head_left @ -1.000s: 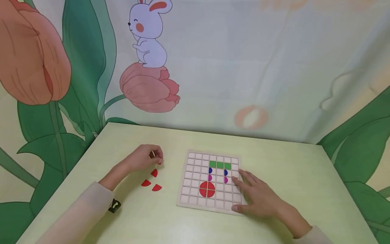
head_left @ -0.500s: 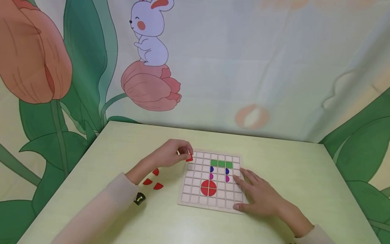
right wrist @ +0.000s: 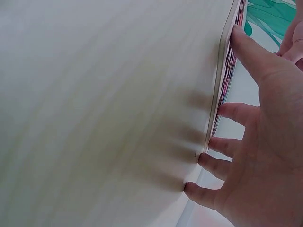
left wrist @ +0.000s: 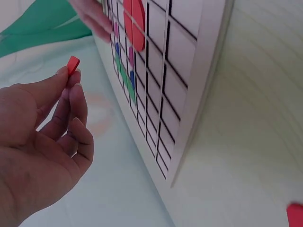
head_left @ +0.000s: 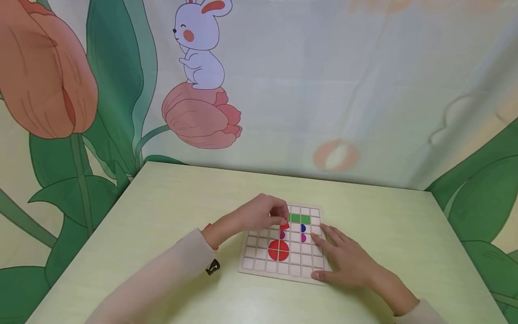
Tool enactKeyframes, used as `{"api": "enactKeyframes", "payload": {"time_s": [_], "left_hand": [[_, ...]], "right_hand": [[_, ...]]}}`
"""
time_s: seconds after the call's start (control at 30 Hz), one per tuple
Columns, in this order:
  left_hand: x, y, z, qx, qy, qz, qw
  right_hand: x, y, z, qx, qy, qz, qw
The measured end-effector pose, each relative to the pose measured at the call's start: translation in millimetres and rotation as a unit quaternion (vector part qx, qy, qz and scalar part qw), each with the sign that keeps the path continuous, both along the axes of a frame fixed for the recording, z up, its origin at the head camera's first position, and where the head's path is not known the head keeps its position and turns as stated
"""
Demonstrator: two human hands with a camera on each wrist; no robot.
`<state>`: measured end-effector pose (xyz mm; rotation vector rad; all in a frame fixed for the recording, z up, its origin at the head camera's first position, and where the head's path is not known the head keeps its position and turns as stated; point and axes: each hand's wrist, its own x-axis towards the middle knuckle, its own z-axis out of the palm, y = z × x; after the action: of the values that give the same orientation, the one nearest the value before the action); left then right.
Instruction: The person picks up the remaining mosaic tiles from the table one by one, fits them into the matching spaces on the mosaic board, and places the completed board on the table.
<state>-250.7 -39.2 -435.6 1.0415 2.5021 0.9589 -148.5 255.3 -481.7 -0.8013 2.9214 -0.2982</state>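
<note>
Left hand [head_left: 263, 213] has moved farther over the grid board [head_left: 306, 261], pinching a small red piece [head_left: 285, 226] above it, presumably for precise control, while the spread right hand [head_left: 349, 260] touches the board's right edge, likely steadying it.

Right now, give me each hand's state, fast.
Left hand: closed, pinching a red piece.
Right hand: open, touching the gridded board.

Head cam bright, faint glare on tbl [head_left: 247, 297]; R wrist dimmer, soft shadows.
</note>
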Motion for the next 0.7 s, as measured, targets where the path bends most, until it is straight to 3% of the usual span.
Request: {"api": "enactKeyframes", "payload": {"time_s": [0.33, 0.7], "left_hand": [[6.0, 37.2, -13.8, -0.063, 0.019, -0.009, 0.9978], [11.3, 58.5, -21.9, -0.128, 0.027, -0.005, 0.9914]], "right_hand": [[-6.4, 4.8, 4.0, -0.003, 0.000, 0.008, 1.000], [-17.0, 11.5, 7.3, -0.007, 0.006, 0.026, 1.000]]}}
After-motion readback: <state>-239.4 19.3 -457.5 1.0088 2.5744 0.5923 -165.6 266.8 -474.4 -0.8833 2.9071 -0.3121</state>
